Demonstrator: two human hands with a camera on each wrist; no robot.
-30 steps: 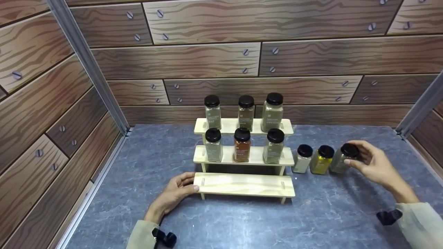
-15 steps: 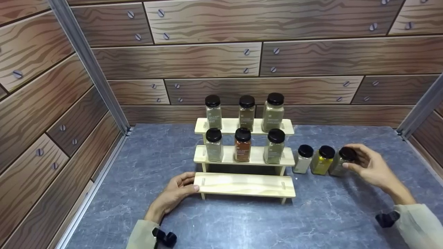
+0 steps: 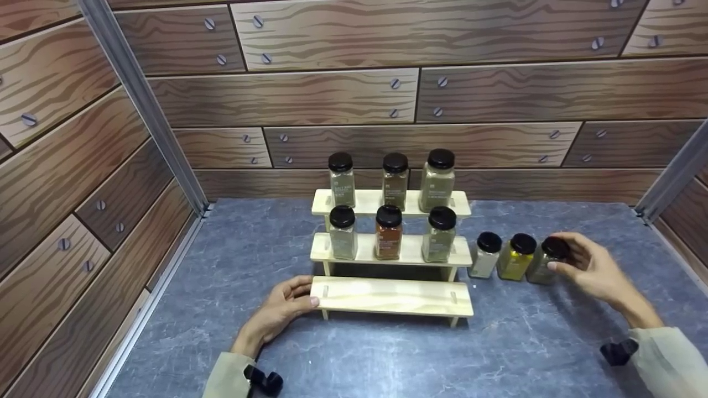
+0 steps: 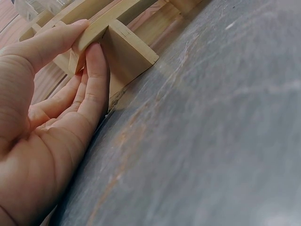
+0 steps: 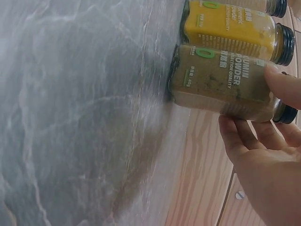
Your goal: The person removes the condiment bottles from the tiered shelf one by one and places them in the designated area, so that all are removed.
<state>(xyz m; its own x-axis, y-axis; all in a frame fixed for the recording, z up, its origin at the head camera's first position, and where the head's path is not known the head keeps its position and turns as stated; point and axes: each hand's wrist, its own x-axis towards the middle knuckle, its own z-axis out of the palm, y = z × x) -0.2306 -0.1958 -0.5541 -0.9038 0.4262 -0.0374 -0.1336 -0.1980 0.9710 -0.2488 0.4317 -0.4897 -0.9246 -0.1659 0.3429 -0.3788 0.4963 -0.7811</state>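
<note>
The left hand (image 3: 279, 310) pinches the left end of the bare lowest shelf (image 3: 392, 296) of a three-step wooden rack; in the left wrist view its thumb lies on top of the board (image 4: 101, 29) and its fingers beneath. At the right, the right hand (image 3: 600, 275) holds a brown cumin powder jar (image 3: 542, 269) near its black lid, thumb on one side and fingers on the other. The cumin jar (image 5: 218, 82) stands upright on the table beside a yellow turmeric jar (image 3: 514, 263). Left of that is a pale jar (image 3: 484, 262).
Three black-lidded jars stand on the rack's top shelf (image 3: 365, 202) and three on its middle shelf (image 3: 412, 250), among them a reddish jar (image 3: 388, 241). Wood-patterned walls (image 3: 343, 99) enclose the grey marbled table (image 3: 249, 232) at the back and sides.
The right hand and the cumin jar have shifted slightly left, and the jar stands closer to the yellow one. The left hand keeps its hold on the shelf.
</note>
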